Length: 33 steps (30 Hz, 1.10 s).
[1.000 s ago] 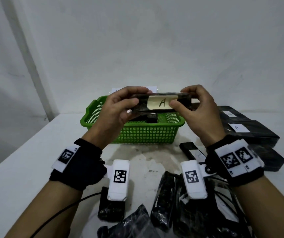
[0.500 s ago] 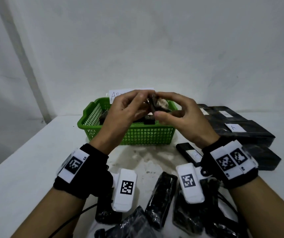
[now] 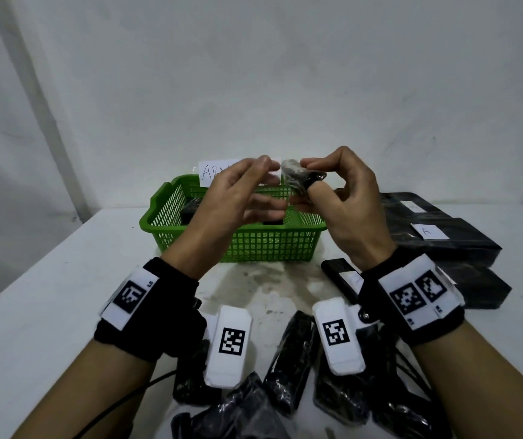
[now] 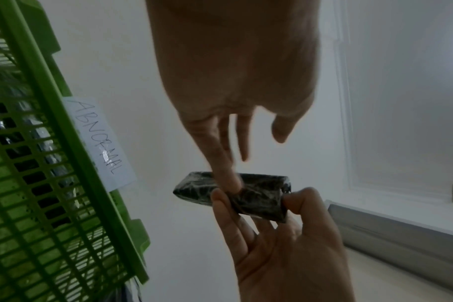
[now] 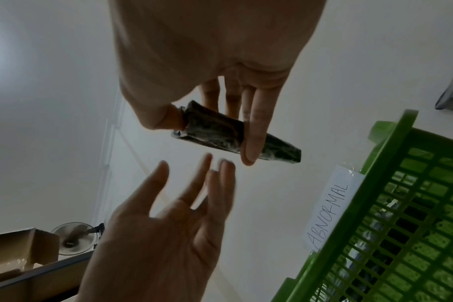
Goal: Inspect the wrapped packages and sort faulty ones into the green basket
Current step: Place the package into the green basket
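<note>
Package: black, wrapped, held up above the basket's near wall.
Right hand: package is pinched between thumb and fingers.
Left hand: fingers spread, nothing gripped.
Basket: green, labelled ABNORMAL, set toward the table's far edge; dark packages are seen inside.

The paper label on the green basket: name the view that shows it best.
Left wrist: the white paper label reads ABNORMAL in full, unobstructed. Right wrist shows it legibly too but dimmer. In the head view, the left hand covers most letters.
</note>
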{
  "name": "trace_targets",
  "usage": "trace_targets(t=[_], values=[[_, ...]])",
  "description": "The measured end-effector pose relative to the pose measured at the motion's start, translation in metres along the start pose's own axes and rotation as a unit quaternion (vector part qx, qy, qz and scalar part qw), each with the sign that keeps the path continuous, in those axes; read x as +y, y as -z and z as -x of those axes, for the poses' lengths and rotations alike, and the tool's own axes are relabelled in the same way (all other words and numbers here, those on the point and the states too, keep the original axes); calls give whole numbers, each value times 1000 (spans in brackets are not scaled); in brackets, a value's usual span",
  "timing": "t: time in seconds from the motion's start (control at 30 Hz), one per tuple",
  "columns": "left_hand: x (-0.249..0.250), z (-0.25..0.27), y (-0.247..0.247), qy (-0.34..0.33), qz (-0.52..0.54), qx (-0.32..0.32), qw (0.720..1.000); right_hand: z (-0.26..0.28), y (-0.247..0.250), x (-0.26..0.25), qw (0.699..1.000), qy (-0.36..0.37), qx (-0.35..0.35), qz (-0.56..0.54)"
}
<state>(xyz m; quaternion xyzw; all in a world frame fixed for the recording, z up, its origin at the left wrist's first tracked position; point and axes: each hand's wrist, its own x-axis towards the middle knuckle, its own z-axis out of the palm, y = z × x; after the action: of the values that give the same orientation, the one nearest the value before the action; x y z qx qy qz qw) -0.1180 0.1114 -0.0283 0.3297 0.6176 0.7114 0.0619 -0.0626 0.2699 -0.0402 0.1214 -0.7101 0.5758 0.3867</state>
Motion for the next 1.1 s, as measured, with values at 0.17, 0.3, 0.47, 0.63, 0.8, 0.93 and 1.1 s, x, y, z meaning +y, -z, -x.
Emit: trace_targets(t=[0.17, 0.3, 0.47, 0.63, 0.8, 0.93, 1.1], values=[[-2, 0, 3, 115, 59, -41, 991, 0, 0, 2, 990, 48, -97, 94], [-5, -1, 5, 97, 101, -15, 990, 1, 2, 2, 983, 4, -148, 107], [-11, 1, 6, 23, -39, -19, 999, -5, 4, 9, 994, -80, -21, 69], [-12, 1, 1, -13, -161, -45, 986, -9, 9, 13, 993, -107, -19, 44], [-8, 4, -4, -66, -209, -41, 975, -4, 5, 7, 999, 1, -4, 44], [1, 5, -4, -96, -135, 29, 986, -4, 11, -2, 996, 20, -62, 53], [13, 7, 1, -134, -75, 15, 988, -6, 10, 2, 986, 66, -76, 136]])
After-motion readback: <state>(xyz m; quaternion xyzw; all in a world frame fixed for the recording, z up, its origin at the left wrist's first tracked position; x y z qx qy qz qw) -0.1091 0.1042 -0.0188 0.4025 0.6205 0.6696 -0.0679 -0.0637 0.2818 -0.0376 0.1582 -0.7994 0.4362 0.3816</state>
